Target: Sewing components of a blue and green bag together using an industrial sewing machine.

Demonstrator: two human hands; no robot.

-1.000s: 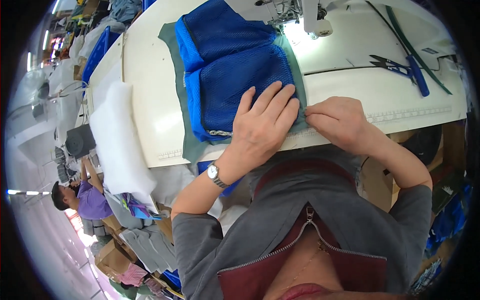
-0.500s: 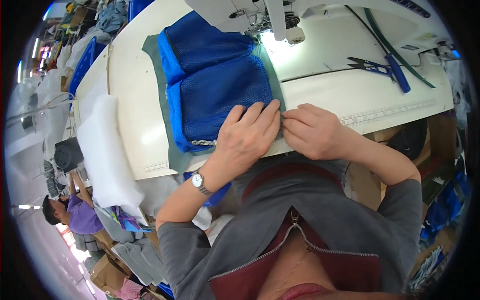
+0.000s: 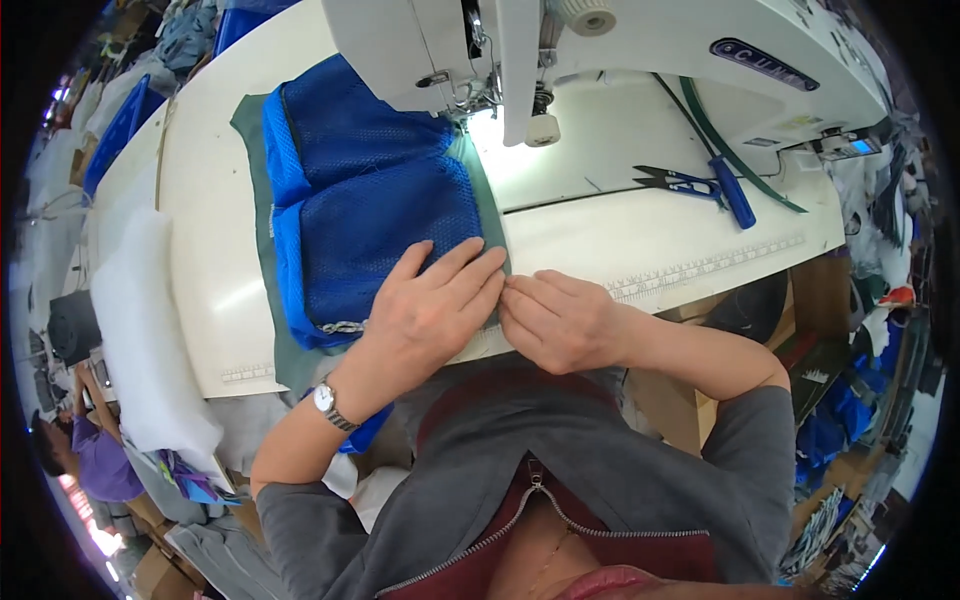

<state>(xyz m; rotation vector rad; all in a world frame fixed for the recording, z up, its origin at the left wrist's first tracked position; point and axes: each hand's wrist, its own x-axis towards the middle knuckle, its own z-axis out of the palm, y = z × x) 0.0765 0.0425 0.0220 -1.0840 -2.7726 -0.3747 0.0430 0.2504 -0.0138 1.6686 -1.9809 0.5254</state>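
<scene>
A blue mesh pocket panel (image 3: pixel 385 220) lies on a green fabric backing (image 3: pixel 262 200), its far right edge at the lit needle area of a white sewing machine (image 3: pixel 650 45). My left hand (image 3: pixel 430 305) rests flat on the panel's near right part, fingers stretched out, a watch on its wrist. Beside it my right hand (image 3: pixel 560 318) is closed, its thumb and fingers pinching the near right edge of the green backing. The fingertips of both hands almost meet there. A short zipper end (image 3: pixel 342 327) shows at the panel's near edge, left of my left hand.
Dark-bladed scissors (image 3: pixel 680 182), a blue-handled screwdriver (image 3: pixel 735 195) and a green strip (image 3: pixel 745 150) lie right of the needle. A printed ruler (image 3: pixel 700 268) runs along the table's near edge. White padding (image 3: pixel 150 330) hangs at the left; beyond is a person in purple (image 3: pixel 105 465).
The view has shifted, so table, machine and hands sit lower and further left in the picture. My hands keep the same hold on the fabric, which shows no clear movement under the machine.
</scene>
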